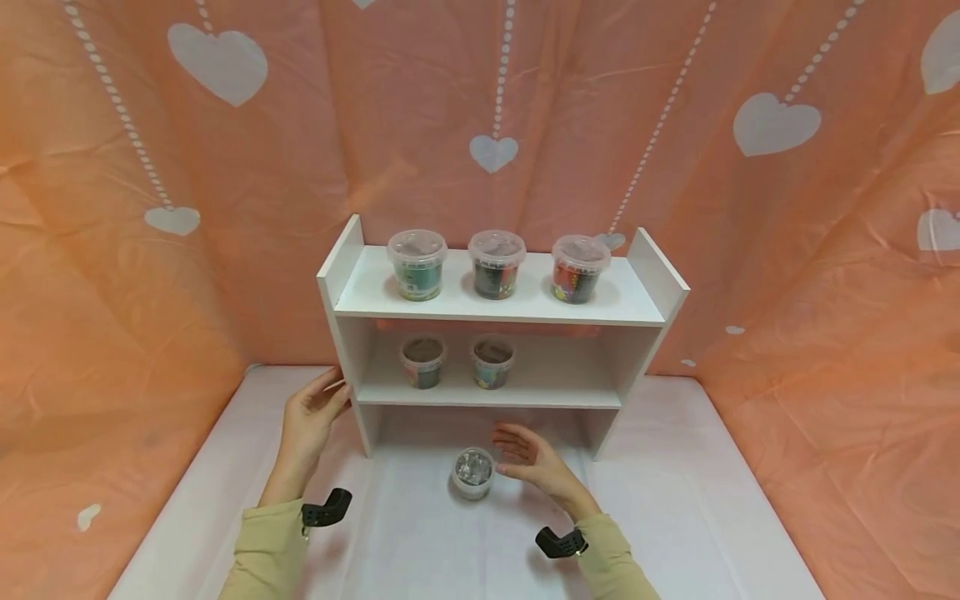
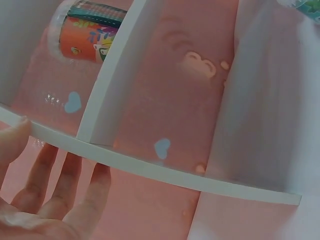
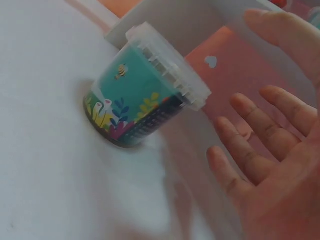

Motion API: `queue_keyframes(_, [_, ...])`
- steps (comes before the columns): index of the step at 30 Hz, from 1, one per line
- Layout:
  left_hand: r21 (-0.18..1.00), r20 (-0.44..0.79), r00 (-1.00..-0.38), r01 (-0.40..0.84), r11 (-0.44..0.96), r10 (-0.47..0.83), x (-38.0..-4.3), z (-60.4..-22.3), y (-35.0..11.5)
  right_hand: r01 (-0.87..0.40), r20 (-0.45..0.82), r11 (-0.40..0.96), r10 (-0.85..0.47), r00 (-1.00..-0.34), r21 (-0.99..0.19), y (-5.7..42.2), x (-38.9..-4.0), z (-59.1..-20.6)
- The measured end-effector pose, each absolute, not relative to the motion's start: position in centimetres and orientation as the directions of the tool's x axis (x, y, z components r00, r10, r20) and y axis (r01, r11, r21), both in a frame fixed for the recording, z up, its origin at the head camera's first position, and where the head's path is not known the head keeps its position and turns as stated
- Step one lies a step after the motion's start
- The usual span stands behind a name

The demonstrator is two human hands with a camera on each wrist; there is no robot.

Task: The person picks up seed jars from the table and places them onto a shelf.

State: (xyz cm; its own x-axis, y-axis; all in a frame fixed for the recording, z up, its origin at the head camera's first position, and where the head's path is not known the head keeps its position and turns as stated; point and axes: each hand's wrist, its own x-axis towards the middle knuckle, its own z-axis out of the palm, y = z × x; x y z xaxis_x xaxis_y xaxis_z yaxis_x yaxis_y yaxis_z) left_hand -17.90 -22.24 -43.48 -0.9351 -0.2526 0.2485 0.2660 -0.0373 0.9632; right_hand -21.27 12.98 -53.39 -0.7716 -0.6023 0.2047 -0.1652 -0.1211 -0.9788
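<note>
My left hand is at the left side panel of a white two-tier shelf. In the left wrist view its thumb lies at the panel's front edge and its fingers press the outer face. On the table, in front of the shelf, a small lidded plastic tub stands upright; the right wrist view shows its teal print with a bee and plants. Just right of this tub, my right hand hovers with fingers spread and slightly bent, holding nothing.
Three lidded tubs line the top tier. On the lower tier stand two more tubs, at its left and middle. A white cloth covers the table. Orange curtains with pale hearts enclose the back and sides.
</note>
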Motion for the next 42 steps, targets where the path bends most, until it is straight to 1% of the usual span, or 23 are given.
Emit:
queue_keyframes(7, [0.962, 0.255, -0.929, 0.272, -0.03, -0.268, -17.9, -43.6, -22.4, -0.19, 0.233, -0.135, -0.601, -0.765, -0.972, 12.7, -21.2, -54.2])
queue_keyframes(17, [0.954, 0.268, -0.929, 0.292, -0.063, -0.256, -18.0, -43.8, -22.2, -0.177, 0.19, -0.084, -0.631, -0.752, -0.981, 12.7, -21.2, -55.1])
queue_keyframes(24, [0.961, 0.254, -0.934, 0.272, -0.038, -0.252, -17.9, -43.8, -22.4, -0.158, 0.181, -0.093, -0.642, -0.745, -0.983, 12.6, -21.2, -55.4])
queue_keyframes(28, [0.956, 0.263, -0.932, 0.286, -0.062, -0.251, -18.0, -43.8, -22.4, -0.151, 0.179, -0.099, -0.649, -0.739, -0.984, 12.3, -21.2, -55.8])
queue_keyframes(42, [0.953, 0.258, -0.927, 0.291, -0.085, -0.271, -18.3, -43.9, -22.2, -0.122, 0.129, -0.056, -0.651, -0.748, -0.991, 11.3, -20.9, -56.5])
